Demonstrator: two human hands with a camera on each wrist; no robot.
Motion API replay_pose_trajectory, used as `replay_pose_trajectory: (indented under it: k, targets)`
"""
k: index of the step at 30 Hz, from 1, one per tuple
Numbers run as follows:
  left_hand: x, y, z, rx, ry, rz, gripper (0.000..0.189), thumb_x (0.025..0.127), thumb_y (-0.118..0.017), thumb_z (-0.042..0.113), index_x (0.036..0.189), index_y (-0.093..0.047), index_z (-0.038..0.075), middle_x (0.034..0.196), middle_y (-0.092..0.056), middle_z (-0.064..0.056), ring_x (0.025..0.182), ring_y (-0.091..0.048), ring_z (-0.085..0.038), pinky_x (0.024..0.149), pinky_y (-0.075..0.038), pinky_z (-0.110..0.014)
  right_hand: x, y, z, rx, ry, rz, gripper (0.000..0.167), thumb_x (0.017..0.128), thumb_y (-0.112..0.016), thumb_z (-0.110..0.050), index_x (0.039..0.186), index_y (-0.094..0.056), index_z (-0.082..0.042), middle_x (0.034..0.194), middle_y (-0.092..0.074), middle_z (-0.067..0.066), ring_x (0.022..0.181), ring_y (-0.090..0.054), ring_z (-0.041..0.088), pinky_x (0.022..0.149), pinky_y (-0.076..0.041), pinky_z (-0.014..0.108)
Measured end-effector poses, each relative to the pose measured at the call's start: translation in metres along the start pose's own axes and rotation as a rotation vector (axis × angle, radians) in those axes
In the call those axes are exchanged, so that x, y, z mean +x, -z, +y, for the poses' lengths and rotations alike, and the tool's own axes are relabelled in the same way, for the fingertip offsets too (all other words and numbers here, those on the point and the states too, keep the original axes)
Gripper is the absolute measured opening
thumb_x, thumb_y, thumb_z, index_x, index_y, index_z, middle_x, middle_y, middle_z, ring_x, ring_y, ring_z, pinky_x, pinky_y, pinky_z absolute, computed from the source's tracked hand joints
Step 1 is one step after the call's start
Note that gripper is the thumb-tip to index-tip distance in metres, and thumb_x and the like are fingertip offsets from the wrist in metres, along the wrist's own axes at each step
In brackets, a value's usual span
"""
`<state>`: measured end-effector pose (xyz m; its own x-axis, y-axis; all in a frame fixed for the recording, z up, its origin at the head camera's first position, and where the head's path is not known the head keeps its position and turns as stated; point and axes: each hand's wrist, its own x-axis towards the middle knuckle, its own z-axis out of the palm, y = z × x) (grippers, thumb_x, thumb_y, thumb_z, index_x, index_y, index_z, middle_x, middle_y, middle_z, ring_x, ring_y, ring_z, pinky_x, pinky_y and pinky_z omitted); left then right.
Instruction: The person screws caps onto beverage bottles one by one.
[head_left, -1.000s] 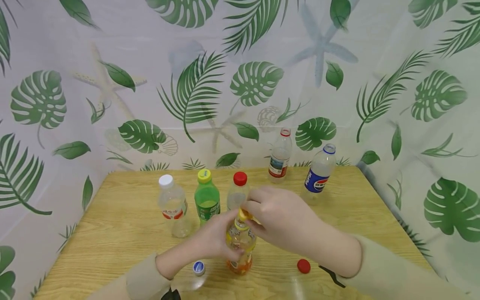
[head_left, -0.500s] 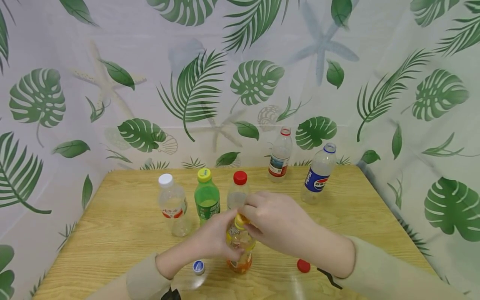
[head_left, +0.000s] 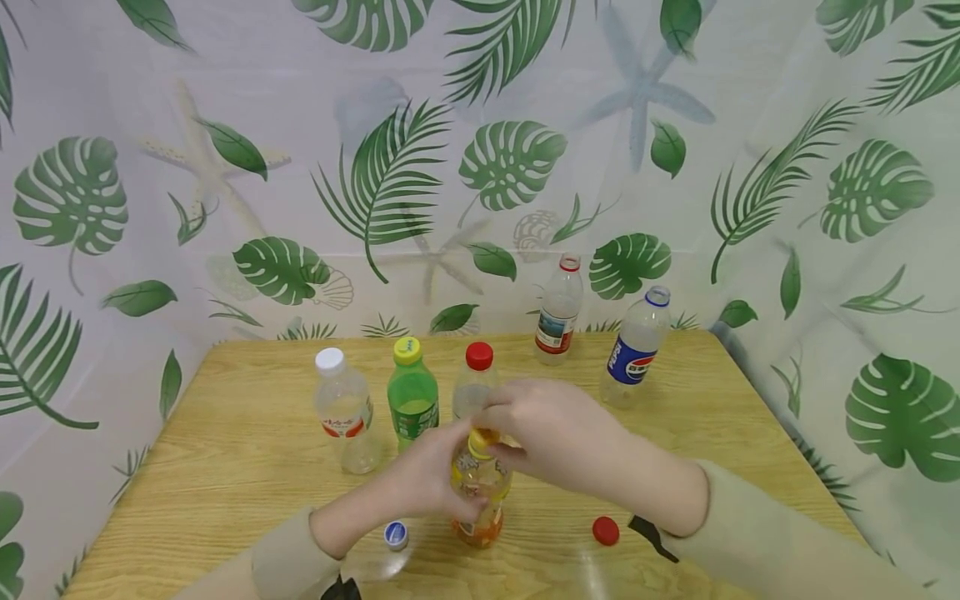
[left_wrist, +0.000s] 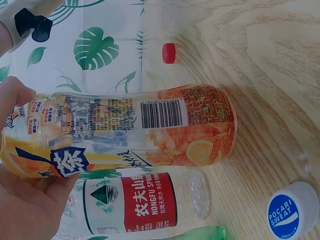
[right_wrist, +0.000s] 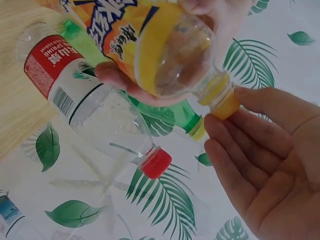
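My left hand (head_left: 427, 479) grips the body of a clear tea bottle (left_wrist: 170, 127) with an orange and yellow label, upright near the front of the table. Fingertips and thumb of my right hand (head_left: 558, 429) pinch the orange-yellow cap (right_wrist: 226, 104) at the mouth of this bottle. The right wrist view shows the cap sitting at the neck above a yellow ring. Orange fruit is printed low on the label. Just behind stands a water bottle with a red cap (head_left: 479, 356), partly hidden by my hands.
Left of it stand a green bottle (head_left: 414, 400) with yellow cap and a clear bottle (head_left: 347, 417) with white cap. At the back right are two uncapped bottles, one red-labelled (head_left: 557, 321), one blue-labelled (head_left: 633, 358). A blue-white cap (head_left: 396, 535) and a red cap (head_left: 605, 531) lie in front.
The right hand has shifted a little left and down, bringing the cap lower onto the bottle neck, and its wrist has turned slightly. The left hand and the bottle have stayed in place.
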<state>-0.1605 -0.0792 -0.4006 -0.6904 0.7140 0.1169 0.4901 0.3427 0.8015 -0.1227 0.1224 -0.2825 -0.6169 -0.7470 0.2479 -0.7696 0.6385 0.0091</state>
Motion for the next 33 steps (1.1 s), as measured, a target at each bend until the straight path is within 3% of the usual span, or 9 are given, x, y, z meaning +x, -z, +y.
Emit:
replay_pose_trajectory:
  k: [4,10,20,24,29,33]
  targets:
    - [0.001,0.000,0.000,0.010,-0.009,0.002,0.081,0.070,-0.083,0.004,0.145,-0.056,0.015,0.129,-0.069,0.001,0.103,-0.058,-0.014,0.091,-0.053,-0.023,0.004,0.003,0.006,0.043,0.041,-0.052,0.013,0.084,-0.088,-0.011,0.094,-0.081,-0.015,0.089,-0.075,-0.006,0.079,-0.067,0.008,0.072,-0.058,0.022]
    - [0.001,-0.002,0.001,-0.044,0.002,-0.005,0.076,0.070,-0.084,0.002,0.141,-0.058,0.014,0.129,-0.070,-0.001,0.113,-0.065,-0.011,0.103,-0.055,-0.025,0.011,0.007,0.015,0.115,0.119,-0.147,0.028,0.080,-0.087,0.000,0.104,-0.083,-0.014,0.094,-0.072,-0.007,0.085,-0.065,0.008,0.080,-0.059,0.022]
    - [0.002,-0.002,0.002,-0.074,0.008,-0.018,0.071,0.073,-0.084,0.002,0.138,-0.059,0.012,0.128,-0.071,-0.004,0.118,-0.068,-0.023,0.105,-0.056,-0.030,0.022,0.014,0.025,0.196,0.177,-0.263,0.033,0.082,-0.081,0.008,0.106,-0.084,-0.015,0.082,-0.066,-0.009,0.076,-0.058,0.007,0.072,-0.053,0.017]
    - [0.001,-0.002,0.001,-0.061,0.017,-0.018,0.070,0.073,-0.084,0.002,0.137,-0.059,0.013,0.128,-0.071,-0.003,0.117,-0.068,-0.021,0.104,-0.057,-0.031,0.024,0.014,0.024,0.156,0.179,-0.282,0.029,0.084,-0.083,0.004,0.104,-0.083,-0.016,0.083,-0.069,-0.010,0.075,-0.061,0.007,0.072,-0.054,0.017]
    - [-0.001,0.000,0.001,-0.020,0.006,-0.015,0.072,0.071,-0.084,0.003,0.138,-0.059,0.012,0.127,-0.072,-0.003,0.112,-0.067,-0.019,0.101,-0.060,-0.036,0.028,0.014,0.016,0.049,0.123,-0.284,0.012,0.083,-0.089,-0.011,0.086,-0.079,-0.017,0.080,-0.068,-0.011,0.070,-0.060,0.008,0.068,-0.053,0.020]
    - [-0.001,0.001,0.000,-0.009,-0.012,-0.008,0.081,0.071,-0.084,0.003,0.145,-0.055,0.014,0.125,-0.072,-0.003,0.104,-0.064,-0.021,0.093,-0.058,-0.029,0.034,0.011,0.013,-0.009,0.060,-0.293,0.017,0.083,-0.089,-0.021,0.078,-0.073,-0.017,0.073,-0.064,-0.011,0.064,-0.056,0.008,0.063,-0.049,0.020]
